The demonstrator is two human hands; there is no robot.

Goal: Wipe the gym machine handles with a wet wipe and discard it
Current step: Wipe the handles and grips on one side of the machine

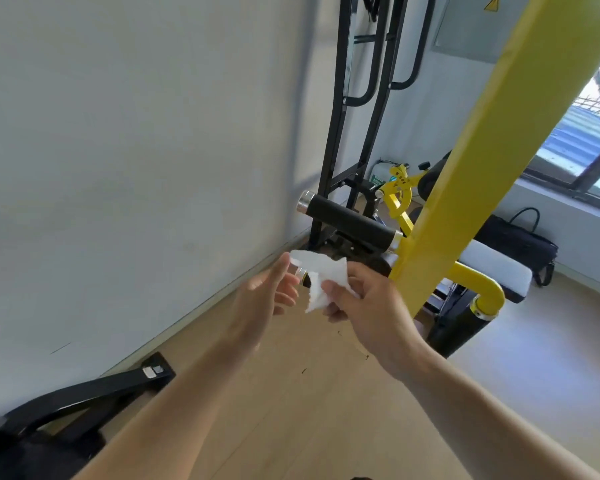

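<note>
The landmark here is the yellow upright beam (465,174) of the gym machine, which slants across the right half of the view. Left of it, a black foam-covered handle (350,220) with chrome end caps sticks out from the beam towards the white wall (136,150). Just below that handle, and still left of the beam, both hands meet around a white wet wipe (326,282).

The right hand (364,303) pinches the crumpled wipe, its fingers (336,292) curled into the cloth. The left hand (267,296) is beside it with its fingers (284,285) loosely extended, touching the wipe's upper edge; between the two hands a small chrome cap (300,271) of a second handle shows, with the wipe draped over it. Whether the left hand actually grips anything cannot be told.

Right of the beam, a grey padded seat (499,268) sits on a curved yellow tube (482,285), and beyond it a black bag (520,244) stands on the wooden floor (326,393) under the window; its contents are not visible.
</note>
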